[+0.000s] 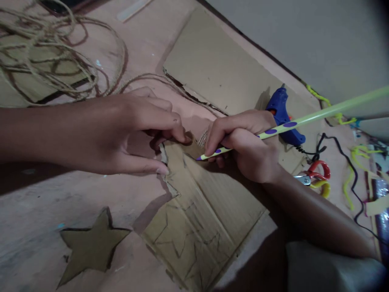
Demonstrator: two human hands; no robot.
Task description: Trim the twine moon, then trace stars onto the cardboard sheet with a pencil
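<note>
My right hand grips a light green pen with purple spots, its purple tip touching the upper part of a cardboard piece. Curled over the same cardboard's torn upper left edge, my left hand holds it with thumb and fingertips. Star outlines are drawn on the lower part of this cardboard. A cut-out cardboard star lies on the table to the lower left. Between my hands, a small bit of coiled twine shows, partly hidden by the right fingers.
Loose twine lies tangled at the upper left, over another cardboard piece. A large cardboard sheet lies beyond my hands. To the right are a blue glue gun with its black cord, scissors and yellow strands.
</note>
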